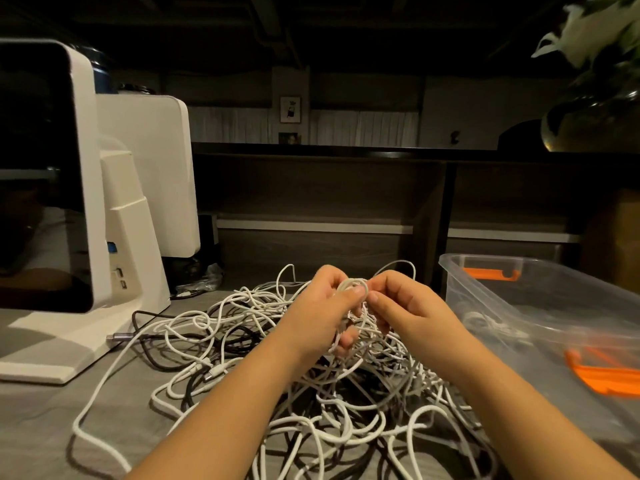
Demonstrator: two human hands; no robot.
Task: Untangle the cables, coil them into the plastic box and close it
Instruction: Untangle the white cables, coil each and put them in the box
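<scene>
Presently both hands raised just above the cable heap (277,362), which lies on the grey counter (45,420) directly left of the plastic box (540,317). Left hand (320,308) curled round a small white coil (353,289), thumb pressed over its turns, likely to keep the loops from springing apart. Right hand (403,306) pinches the same coil at its right edge, fingertips meeting the left thumb; probably feeding or tucking the next turn. Coil held high over the heap so its trailing strand can pull free of the white and dark cables below. Box open, no lid on it; orange latch (491,273) on its far wall, another orange piece (602,372) nearer. Something pale lies inside, too blurred to name. White monitor stand (121,244) well left of the heap. No brand, label or writing legible anywhere
</scene>
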